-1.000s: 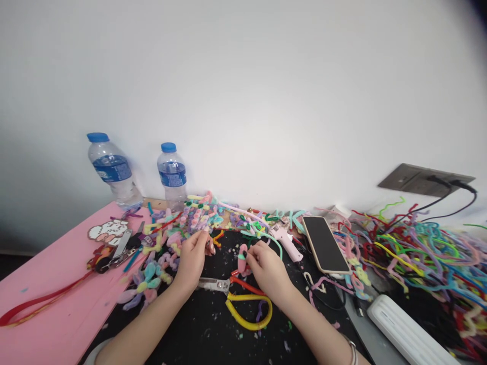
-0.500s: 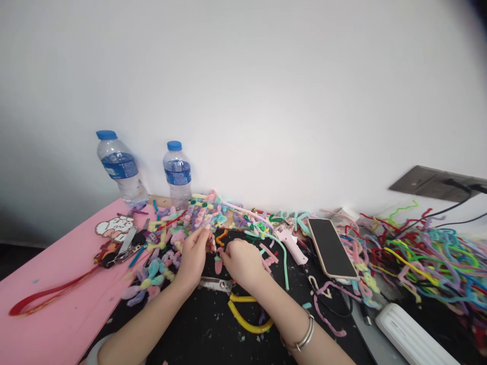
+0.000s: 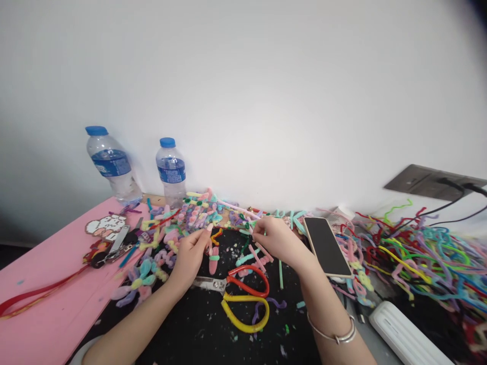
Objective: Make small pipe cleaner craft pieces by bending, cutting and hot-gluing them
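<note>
My left hand (image 3: 191,254) is closed in a pinch; what is between the fingertips is too small to make out. Just below them is a pink fuzzy piece with a mint band (image 3: 214,258), and I cannot tell whether the hand holds it. My right hand (image 3: 276,235) is farther right, its fingers bent together over the pipe-cleaner pieces at the back of the black mat, hiding the glue gun. What those fingers hold, if anything, is hidden. Between my forearms lie scissors (image 3: 217,285) with one red and one yellow handle.
Fuzzy pipe-cleaner shapes (image 3: 198,215) crowd the wall side. A phone (image 3: 327,247), a white bar-shaped device (image 3: 407,332) and tangled pipe cleaners (image 3: 437,258) are at right. Two water bottles (image 3: 110,165) (image 3: 171,172) stand by the pink board (image 3: 41,284), which holds a red strap (image 3: 41,291).
My right hand has moved away from my left, rightward and toward the wall, over the glue gun. The scissors' red handle has come into sight. The view has shifted slightly.
</note>
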A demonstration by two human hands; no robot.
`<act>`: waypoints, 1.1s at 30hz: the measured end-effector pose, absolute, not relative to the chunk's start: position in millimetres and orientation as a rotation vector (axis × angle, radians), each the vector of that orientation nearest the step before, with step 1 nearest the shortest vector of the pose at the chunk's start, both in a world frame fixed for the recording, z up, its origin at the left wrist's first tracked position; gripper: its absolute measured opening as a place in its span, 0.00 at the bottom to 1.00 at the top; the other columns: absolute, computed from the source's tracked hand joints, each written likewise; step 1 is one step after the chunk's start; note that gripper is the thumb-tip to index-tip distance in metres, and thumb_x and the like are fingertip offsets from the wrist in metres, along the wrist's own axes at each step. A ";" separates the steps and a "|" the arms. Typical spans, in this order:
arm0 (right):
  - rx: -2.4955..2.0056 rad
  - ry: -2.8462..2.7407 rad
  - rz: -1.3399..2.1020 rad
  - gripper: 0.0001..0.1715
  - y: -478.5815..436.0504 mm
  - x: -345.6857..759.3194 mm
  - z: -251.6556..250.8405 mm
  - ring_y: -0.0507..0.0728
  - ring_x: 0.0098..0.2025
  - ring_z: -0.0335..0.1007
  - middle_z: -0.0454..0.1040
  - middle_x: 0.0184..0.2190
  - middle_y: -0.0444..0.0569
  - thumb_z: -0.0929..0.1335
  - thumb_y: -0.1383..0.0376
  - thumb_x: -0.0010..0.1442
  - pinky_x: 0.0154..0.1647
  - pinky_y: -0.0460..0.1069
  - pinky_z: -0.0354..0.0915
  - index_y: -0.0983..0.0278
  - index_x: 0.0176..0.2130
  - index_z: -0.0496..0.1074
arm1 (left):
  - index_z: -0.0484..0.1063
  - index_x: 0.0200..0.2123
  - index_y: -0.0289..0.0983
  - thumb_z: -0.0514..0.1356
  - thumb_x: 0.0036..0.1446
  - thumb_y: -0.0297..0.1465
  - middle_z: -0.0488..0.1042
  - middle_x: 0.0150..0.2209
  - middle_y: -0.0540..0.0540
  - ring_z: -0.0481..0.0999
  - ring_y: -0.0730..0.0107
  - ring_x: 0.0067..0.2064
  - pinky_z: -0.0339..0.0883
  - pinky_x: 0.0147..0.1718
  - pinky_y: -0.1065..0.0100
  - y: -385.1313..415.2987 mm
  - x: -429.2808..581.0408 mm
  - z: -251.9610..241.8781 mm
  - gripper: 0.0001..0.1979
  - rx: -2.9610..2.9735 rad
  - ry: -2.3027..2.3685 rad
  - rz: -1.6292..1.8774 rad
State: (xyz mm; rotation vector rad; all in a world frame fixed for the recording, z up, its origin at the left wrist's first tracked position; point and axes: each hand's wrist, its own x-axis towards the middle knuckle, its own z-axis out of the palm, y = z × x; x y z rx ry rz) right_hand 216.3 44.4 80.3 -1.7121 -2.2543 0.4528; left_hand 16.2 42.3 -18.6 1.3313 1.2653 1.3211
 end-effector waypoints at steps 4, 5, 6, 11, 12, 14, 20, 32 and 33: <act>-1.836 -2.368 0.445 0.16 44.3 227.2 82.8 0.49 0.19 0.51 0.57 0.14 0.41 0.62 0.68 0.53 0.20 0.45 0.46 0.64 0.16 0.59 | 0.61 0.15 0.38 0.50 0.58 0.39 0.62 0.15 0.52 0.61 0.71 0.20 0.54 0.23 0.70 40.9 16.7 -15.8 0.21 1.368 1.288 1.291; -1.859 -2.394 0.434 0.18 44.9 229.1 82.4 0.49 0.19 0.50 0.56 0.14 0.41 0.61 0.67 0.54 0.19 0.45 0.45 0.64 0.16 0.58 | 0.61 0.15 0.38 0.50 0.58 0.39 0.62 0.16 0.52 0.61 0.71 0.21 0.54 0.23 0.70 40.8 16.9 -15.5 0.21 1.370 1.293 1.290; -1.879 -2.419 0.428 0.18 45.7 230.9 81.8 0.49 0.19 0.50 0.56 0.14 0.41 0.60 0.66 0.55 0.19 0.45 0.45 0.64 0.16 0.59 | 0.61 0.16 0.38 0.50 0.58 0.39 0.62 0.16 0.53 0.61 0.71 0.21 0.54 0.23 0.70 40.5 17.2 -15.1 0.21 1.372 1.295 1.290; -1.893 -2.509 0.447 0.10 50.5 236.8 76.4 0.50 0.23 0.60 0.67 0.19 0.44 0.62 0.72 0.49 0.22 0.44 0.51 0.65 0.19 0.66 | 0.59 0.17 0.38 0.50 0.59 0.39 0.63 0.17 0.53 0.64 0.72 0.21 0.57 0.22 0.71 35.8 20.9 -9.2 0.19 1.385 1.261 1.263; -1.894 -2.526 0.456 0.10 51.4 236.7 74.1 0.50 0.24 0.62 0.69 0.20 0.45 0.62 0.74 0.48 0.23 0.43 0.52 0.65 0.20 0.68 | 0.59 0.18 0.38 0.50 0.59 0.39 0.63 0.17 0.53 0.64 0.73 0.20 0.57 0.21 0.72 34.3 22.0 -7.6 0.19 1.388 1.253 1.249; -1.921 -2.559 0.473 0.09 52.7 234.4 67.5 0.51 0.25 0.65 0.72 0.21 0.46 0.63 0.75 0.46 0.24 0.44 0.54 0.65 0.21 0.70 | 0.59 0.18 0.38 0.50 0.59 0.39 0.63 0.16 0.54 0.64 0.74 0.18 0.56 0.18 0.73 31.4 24.0 -5.0 0.19 1.393 1.240 1.219; -2.060 -2.614 0.425 0.05 53.6 220.9 44.8 0.57 0.27 0.69 0.74 0.25 0.55 0.67 0.69 0.49 0.23 0.47 0.56 0.67 0.26 0.74 | 0.59 0.19 0.37 0.49 0.60 0.41 0.61 0.13 0.56 0.63 0.76 0.14 0.56 0.17 0.73 25.3 28.4 -7.4 0.20 1.400 1.170 1.125; -1.972 -2.664 0.500 0.04 55.5 226.6 50.8 0.54 0.28 0.71 0.76 0.28 0.50 0.67 0.69 0.48 0.22 0.44 0.56 0.65 0.26 0.73 | 0.65 0.22 0.36 0.49 0.60 0.40 0.64 0.17 0.54 0.62 0.76 0.18 0.55 0.19 0.74 23.0 29.9 -13.3 0.19 1.619 1.177 0.986; -1.992 -2.654 0.492 0.03 55.7 226.9 50.6 0.54 0.28 0.71 0.76 0.28 0.50 0.68 0.68 0.48 0.22 0.44 0.56 0.65 0.25 0.73 | 0.65 0.22 0.36 0.49 0.60 0.40 0.64 0.17 0.53 0.62 0.76 0.17 0.55 0.19 0.74 23.2 29.6 -13.4 0.19 1.624 1.178 0.980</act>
